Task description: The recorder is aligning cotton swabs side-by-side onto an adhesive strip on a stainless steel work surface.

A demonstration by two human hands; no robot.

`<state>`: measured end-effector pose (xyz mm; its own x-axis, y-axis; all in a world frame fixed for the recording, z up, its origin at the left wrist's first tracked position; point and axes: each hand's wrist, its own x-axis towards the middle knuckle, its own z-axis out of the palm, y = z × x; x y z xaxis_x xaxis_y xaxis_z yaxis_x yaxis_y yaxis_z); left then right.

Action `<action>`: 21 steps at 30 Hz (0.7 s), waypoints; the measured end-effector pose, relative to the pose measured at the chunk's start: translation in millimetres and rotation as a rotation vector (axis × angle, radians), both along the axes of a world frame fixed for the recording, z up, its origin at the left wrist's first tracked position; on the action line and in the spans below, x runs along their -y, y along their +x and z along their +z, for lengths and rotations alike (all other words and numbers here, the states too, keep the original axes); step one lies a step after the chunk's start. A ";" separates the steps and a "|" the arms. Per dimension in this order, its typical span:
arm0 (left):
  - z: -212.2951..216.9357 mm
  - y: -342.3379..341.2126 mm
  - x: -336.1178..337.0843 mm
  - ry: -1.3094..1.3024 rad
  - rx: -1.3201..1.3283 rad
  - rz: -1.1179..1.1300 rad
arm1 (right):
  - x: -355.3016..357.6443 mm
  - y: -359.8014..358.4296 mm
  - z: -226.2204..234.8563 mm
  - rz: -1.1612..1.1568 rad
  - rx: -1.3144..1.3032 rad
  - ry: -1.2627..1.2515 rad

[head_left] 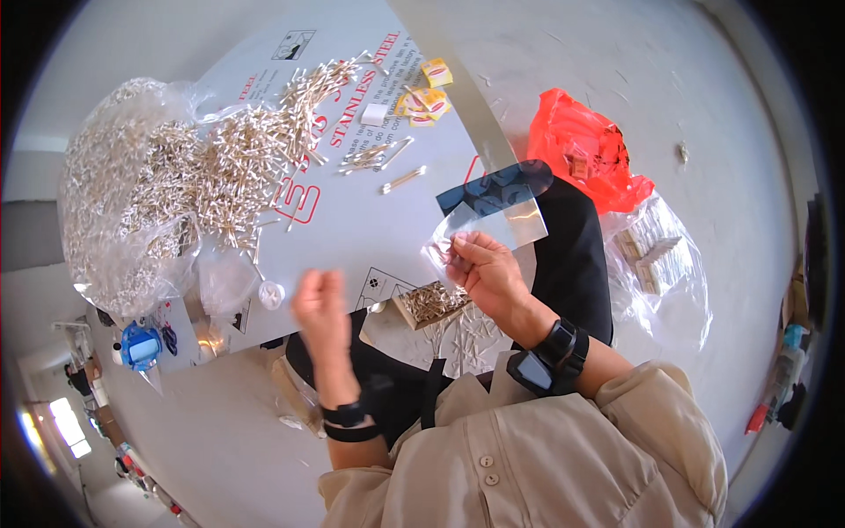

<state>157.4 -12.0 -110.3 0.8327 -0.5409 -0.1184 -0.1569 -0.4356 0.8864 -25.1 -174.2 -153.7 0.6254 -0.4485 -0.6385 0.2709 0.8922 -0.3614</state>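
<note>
While the right hand [484,268] pinches thin clear plastic [439,249] between thumb and fingertips above the table's near-right side, we note the left hand [319,308] well apart from it, fingers curled but blurred; we cannot tell whether it grips anything. Risks, as we judge them: the plastic looks flimsy, so a one-sided pinch could let it crease, cling to itself or slip toward the dark trousers [572,264]. Just below the right hand we see a small open box [405,311] of cotton swabs; a dropped wrist or a nudging knee could tip it. We cannot make out what supports it. A few swabs lying side by side [405,179] could scatter under a careless sweep. At left, a tug on the big clear bag [167,251] could spread its swab heap [242,167] farther across the table [343,238].
</note>
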 end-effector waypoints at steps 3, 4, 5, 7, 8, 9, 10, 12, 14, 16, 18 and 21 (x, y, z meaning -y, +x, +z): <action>12.0 -78.9 58.6 -0.209 -0.347 -0.136 | -0.5 -3.5 2.8 -0.120 -0.065 0.009; 7.1 -92.2 67.9 -0.245 -0.349 -0.176 | 0.9 -6.2 1.0 -0.133 -0.066 -0.004; 0.9 -98.8 72.9 -0.240 -0.353 -0.185 | 2.5 -9.1 0.0 -0.147 -0.067 -0.016; -11.2 -108.6 80.5 -0.166 -0.249 -0.172 | 5.0 -15.8 1.1 -0.162 -0.077 -0.022; -15.4 -110.4 83.6 -0.163 -0.250 -0.183 | 6.4 -19.8 1.4 -0.164 -0.087 -0.028; -18.3 -111.2 89.4 -0.160 -0.274 -0.159 | 10.0 -24.0 -3.0 -0.182 -0.014 -0.155; -20.7 -111.6 94.4 -0.157 -0.298 -0.133 | 12.5 -29.6 -6.0 -0.196 -0.017 -0.154; -24.7 -111.3 101.5 -0.150 -0.361 -0.141 | 20.0 -37.4 -8.0 -0.386 -0.333 -0.408; -28.4 -113.2 108.6 -0.137 -0.363 -0.169 | 28.9 -51.4 -11.6 -0.445 -0.479 -0.689; -29.5 -118.8 115.8 -0.111 -0.286 -0.238 | 35.8 -65.3 1.5 -0.244 -0.303 -0.842; -29.0 -127.3 123.2 -0.086 -0.209 -0.310 | 34.7 -69.2 6.5 -0.048 -0.273 -0.900; -19.0 -140.2 130.8 -0.002 -0.165 -0.389 | 34.9 -75.5 5.6 0.118 -0.302 -0.897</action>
